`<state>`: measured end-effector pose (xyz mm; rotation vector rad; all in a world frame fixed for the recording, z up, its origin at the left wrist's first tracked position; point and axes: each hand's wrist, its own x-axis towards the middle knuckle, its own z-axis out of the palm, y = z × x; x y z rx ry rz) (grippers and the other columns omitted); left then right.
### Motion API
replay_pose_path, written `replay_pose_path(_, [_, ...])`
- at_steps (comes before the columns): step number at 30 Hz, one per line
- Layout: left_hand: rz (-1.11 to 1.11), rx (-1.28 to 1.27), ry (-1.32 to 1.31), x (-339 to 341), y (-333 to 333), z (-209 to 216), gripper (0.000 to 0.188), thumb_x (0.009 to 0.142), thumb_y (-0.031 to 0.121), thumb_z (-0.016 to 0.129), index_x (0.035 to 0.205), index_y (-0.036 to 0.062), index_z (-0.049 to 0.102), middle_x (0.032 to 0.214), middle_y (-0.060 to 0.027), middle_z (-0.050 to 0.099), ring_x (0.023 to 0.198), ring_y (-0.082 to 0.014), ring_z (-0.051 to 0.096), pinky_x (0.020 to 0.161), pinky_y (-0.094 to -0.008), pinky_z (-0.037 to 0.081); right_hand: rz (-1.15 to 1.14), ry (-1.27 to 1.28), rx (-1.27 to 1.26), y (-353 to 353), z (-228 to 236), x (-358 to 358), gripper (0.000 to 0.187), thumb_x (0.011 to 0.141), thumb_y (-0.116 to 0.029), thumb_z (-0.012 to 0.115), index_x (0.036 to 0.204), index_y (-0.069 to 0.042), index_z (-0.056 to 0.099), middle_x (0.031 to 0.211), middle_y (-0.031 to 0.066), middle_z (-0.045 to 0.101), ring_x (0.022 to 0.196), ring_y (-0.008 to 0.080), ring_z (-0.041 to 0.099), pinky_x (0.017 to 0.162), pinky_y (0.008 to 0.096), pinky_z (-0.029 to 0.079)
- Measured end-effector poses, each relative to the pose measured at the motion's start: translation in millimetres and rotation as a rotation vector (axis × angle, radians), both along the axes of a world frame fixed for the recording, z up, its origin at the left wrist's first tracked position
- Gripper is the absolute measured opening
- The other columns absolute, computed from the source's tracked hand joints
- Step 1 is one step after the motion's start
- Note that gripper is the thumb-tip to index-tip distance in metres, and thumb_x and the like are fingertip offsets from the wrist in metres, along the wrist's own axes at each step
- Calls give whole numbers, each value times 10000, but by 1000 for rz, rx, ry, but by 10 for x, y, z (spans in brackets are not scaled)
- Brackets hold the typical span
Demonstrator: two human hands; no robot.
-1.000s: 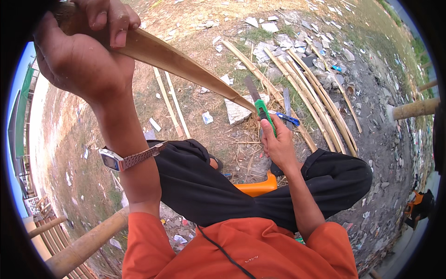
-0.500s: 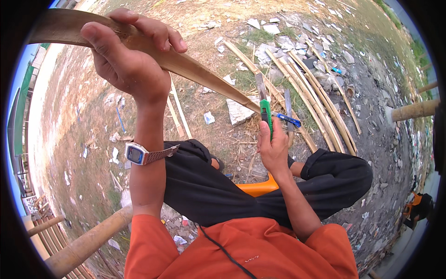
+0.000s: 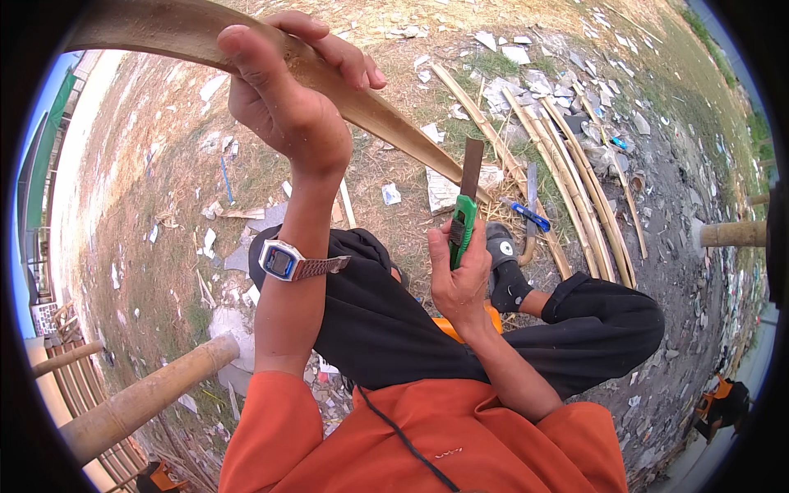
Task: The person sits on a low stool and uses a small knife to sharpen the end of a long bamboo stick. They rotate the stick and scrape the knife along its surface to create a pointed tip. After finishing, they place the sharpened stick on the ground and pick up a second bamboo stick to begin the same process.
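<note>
My left hand [image 3: 296, 115], a steel-banded digital watch [image 3: 282, 260] on its wrist, is raised and closed around a long split bamboo strip [image 3: 403, 131]. The strip slants from the upper left down toward the middle, its thin tip near the ground. In my right hand [image 3: 462, 287] is a green utility knife [image 3: 463, 226], thumb along its handle. Its long, dark blade [image 3: 472, 168] is extended and points away from me, overlapping the strip's lower end in view; whether they touch I cannot tell.
Beyond the knife lie a blue utility knife [image 3: 530, 215], another metal blade [image 3: 532, 185] and several bamboo strips [image 3: 567, 181]. A pale broken slab [image 3: 444, 193] is under the strip's tip. Bamboo poles [image 3: 156, 394] flank me; rubble litters the ground.
My right hand has drawn the green knife back toward me and left, and the blade now tilts slightly right. The left hand and strip appear farther right as the whole view shifts.
</note>
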<state>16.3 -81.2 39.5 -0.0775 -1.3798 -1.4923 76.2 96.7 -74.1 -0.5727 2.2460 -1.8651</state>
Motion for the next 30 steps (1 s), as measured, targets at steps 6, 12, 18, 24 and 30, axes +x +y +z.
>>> replay_pose_path(6, [57,-9,12,-58,-52,-50,575,945,590,303,877,40,456,479,-62,421,410,-169,435,440,-348,443,298,96,-67,-345,263,268,341,782,-121,733,1000,-28,487,680,69,567,459,164,527,454,301,426])
replay_pose_path(12, [122,-95,46,-7,-103,-50,553,957,560,307,896,28,446,489,-67,435,408,-167,454,428,-340,455,418,328,-321,-467,393,394,280,786,-28,694,1001,-27,515,747,77,598,520,191,588,482,290,480])
replay_pose_path(18, [117,-123,71,-105,-35,-63,532,963,539,318,915,21,432,502,-71,449,403,-167,464,418,-330,462,716,121,-382,-544,745,502,284,825,-61,649,1043,2,477,708,114,564,570,229,592,523,333,462])
replay_pose_path(24, [124,-115,47,-94,-91,-78,509,961,531,344,909,33,436,499,-74,455,410,-167,480,418,-323,467,811,91,-189,-604,843,491,295,828,-107,639,1013,1,436,731,171,596,634,373,588,567,415,450])
replay_pose_path(30, [120,-120,58,-116,-72,-67,489,962,513,365,896,35,442,497,-77,460,406,-171,481,414,-319,468,770,64,116,-54,352,295,307,827,-137,650,1001,-1,438,717,136,600,605,309,581,551,378,440])
